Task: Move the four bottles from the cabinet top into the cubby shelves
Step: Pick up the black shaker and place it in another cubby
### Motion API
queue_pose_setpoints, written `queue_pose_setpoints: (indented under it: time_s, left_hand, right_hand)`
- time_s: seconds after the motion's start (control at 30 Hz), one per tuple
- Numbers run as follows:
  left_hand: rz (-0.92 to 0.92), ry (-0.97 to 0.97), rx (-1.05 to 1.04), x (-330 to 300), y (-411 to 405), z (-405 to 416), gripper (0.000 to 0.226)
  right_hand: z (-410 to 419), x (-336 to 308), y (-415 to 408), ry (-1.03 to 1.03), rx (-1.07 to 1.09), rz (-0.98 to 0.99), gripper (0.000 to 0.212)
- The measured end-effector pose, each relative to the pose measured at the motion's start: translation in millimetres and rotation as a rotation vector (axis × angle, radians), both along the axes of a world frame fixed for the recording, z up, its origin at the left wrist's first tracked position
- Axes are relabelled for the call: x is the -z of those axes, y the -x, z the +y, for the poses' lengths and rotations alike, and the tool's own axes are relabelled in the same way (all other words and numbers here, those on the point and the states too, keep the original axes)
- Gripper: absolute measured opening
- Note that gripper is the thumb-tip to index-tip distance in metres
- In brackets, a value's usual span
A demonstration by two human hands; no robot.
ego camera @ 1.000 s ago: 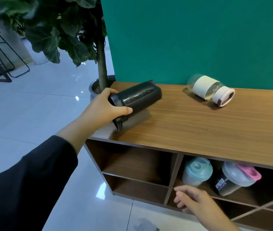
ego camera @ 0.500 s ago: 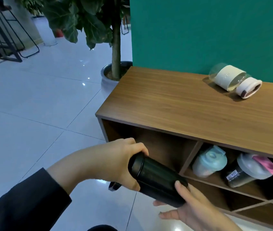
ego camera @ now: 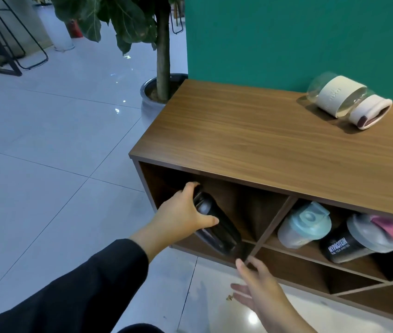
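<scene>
My left hand [ego camera: 183,213] grips the lid end of a black bottle [ego camera: 217,227], which lies tilted inside the upper left cubby of the wooden cabinet [ego camera: 262,150]. My right hand [ego camera: 258,288] hovers open just below that cubby's front edge, holding nothing. A clear glass bottle with a cream sleeve and white cap [ego camera: 344,102] lies on its side at the back right of the cabinet top. In the neighbouring cubby lie a shaker with a light blue lid [ego camera: 303,224] and a black shaker with a grey and pink lid [ego camera: 363,236].
A potted tree [ego camera: 162,75] stands on the floor at the cabinet's left end, against a green wall [ego camera: 286,39]. Black metal stool legs [ego camera: 5,51] stand at the far left on the glossy tiled floor. Lower cubbies run along the cabinet's bottom.
The black bottle went from the cabinet top, down in front of the cabinet, into the upper left cubby. My right hand, which briefly supported it, has let go and opened.
</scene>
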State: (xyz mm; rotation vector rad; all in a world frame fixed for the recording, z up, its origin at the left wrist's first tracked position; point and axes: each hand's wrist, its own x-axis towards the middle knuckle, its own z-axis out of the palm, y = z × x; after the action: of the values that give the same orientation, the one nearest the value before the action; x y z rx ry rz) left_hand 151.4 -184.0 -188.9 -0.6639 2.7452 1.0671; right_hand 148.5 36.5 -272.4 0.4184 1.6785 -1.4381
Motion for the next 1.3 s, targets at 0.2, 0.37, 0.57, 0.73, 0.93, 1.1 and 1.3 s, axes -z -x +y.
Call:
queue_pose_setpoints:
  time_s: [0.2,0.37,0.57,0.73,0.93,1.1,1.3]
  left_hand:
    - [-0.039,0.405,0.083,27.7,63.8,38.0,0.081]
    - [-0.248,0.44,0.102,36.9,103.4,66.7,0.065]
    - [-0.203,0.481,0.152,43.9,113.8,90.8,0.067]
    - [-0.175,0.462,0.14,42.5,103.5,90.6,0.079]
    - [-0.026,0.292,0.021,33.8,80.1,86.3,0.086]
    - [0.361,-0.051,-0.241,32.4,39.1,70.1,0.047]
    - [0.131,-0.475,-0.403,38.6,10.6,45.1,0.039]
  right_hand:
    - [5.7,1.9,-13.0,-0.174,-0.298,0.078,0.024]
    - [8.3,3.9,-9.0,-0.234,-0.369,0.125,0.025]
    - [9.6,8.9,-1.2,-0.251,-0.343,0.171,0.026]
    - [14.7,11.3,2.5,-0.222,-0.276,0.221,0.011]
    - [21.6,2.1,1.3,-0.153,-0.237,0.271,0.016]
    - [26.6,-28.8,-1.5,-0.123,-0.18,0.51,0.032]
    - [39.1,-126.8,10.7,0.05,-0.169,1.361,0.05]
